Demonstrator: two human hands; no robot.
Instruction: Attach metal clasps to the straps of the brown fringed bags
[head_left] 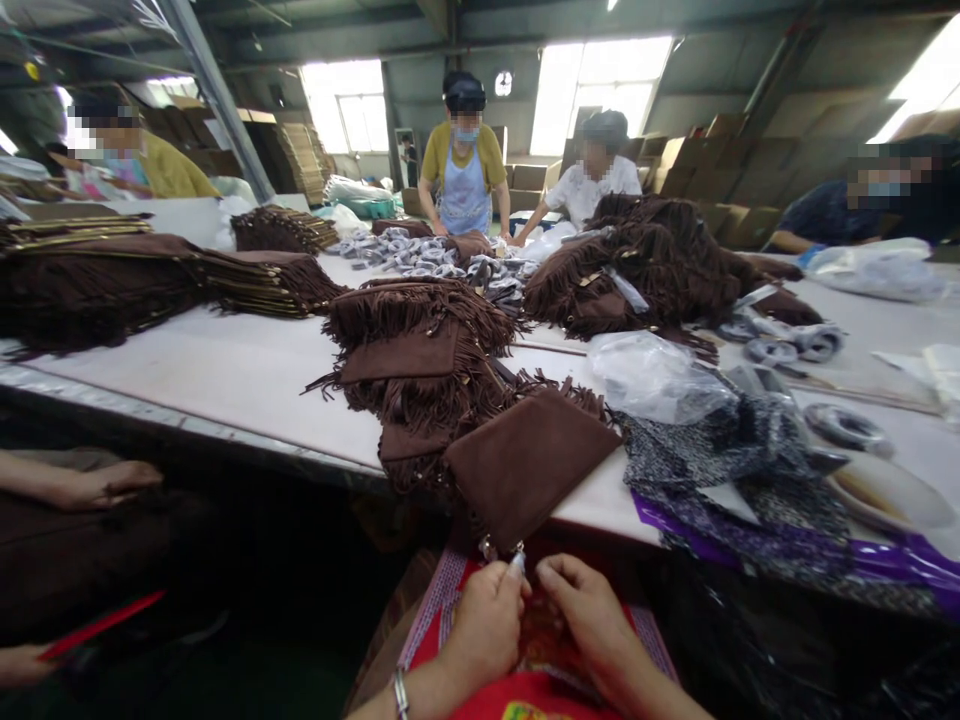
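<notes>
At twelve o'clock, the brown bag [532, 460] is rested on the surface [225, 380]. Its shiny clip [519, 558], pinched by the left hand [484, 612], should be held steady; the right hand's [591, 605] hold cannot be told.

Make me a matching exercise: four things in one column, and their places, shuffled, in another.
Column one:
1. Smooth dark-brown suede-like bag
2. Silver-coloured metal bracelet
3. Long, thin red object
4. Pale blue apron

Column two:
A. Held by another person's hand
B. Worn by a person across the white table
C. Overhanging the table's near edge
D. On the wrist behind the camera wearer's left hand

Right pairs: 1-C, 2-D, 3-A, 4-B.
</notes>
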